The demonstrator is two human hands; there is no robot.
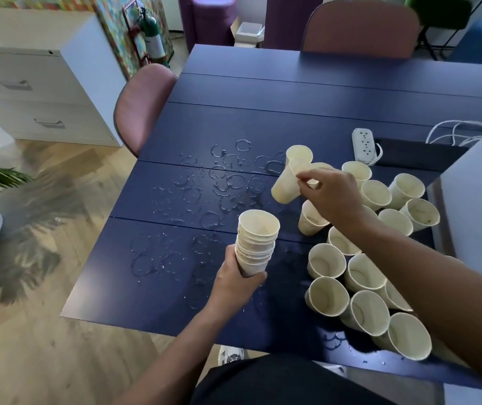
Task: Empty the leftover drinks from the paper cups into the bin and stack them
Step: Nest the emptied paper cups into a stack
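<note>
Stack of nested paper cups (255, 244) held upright in left hand (238, 280), fingers wrapped round the lower cups, above the near middle of the blue table (263, 112). Right hand (331, 191) pinches the rim of a single cup (288, 182), tilted, mouth up and away, base toward the stack. A second cup (299, 154) sits just behind it; cannot tell whether the two are nested.

Loose cups (365, 276) crowd the right side of the table, upright, most touching their neighbours. Some show stains inside; whether liquid remains cannot be told. Wet rings and droplets (219, 185) spread across the table's middle. White power strip (364, 144) with its cable lies beyond the cups. Bin not identified with any certainty.

Step in hand, by my reading: adding the pinched cup to the stack.

To do it well:
- Bring the cup upright over the stack's open mouth before lowering, so its base enters squarely.
- Keep the left hand's grip low and steady; a squeeze higher up would crush the rims.
- Check the cup is drained first; any dregs would pool in the stack.
- Seat it lightly, not rammed, or the cups will jam.
- Mind the wet table and the power strip nearby.
</note>
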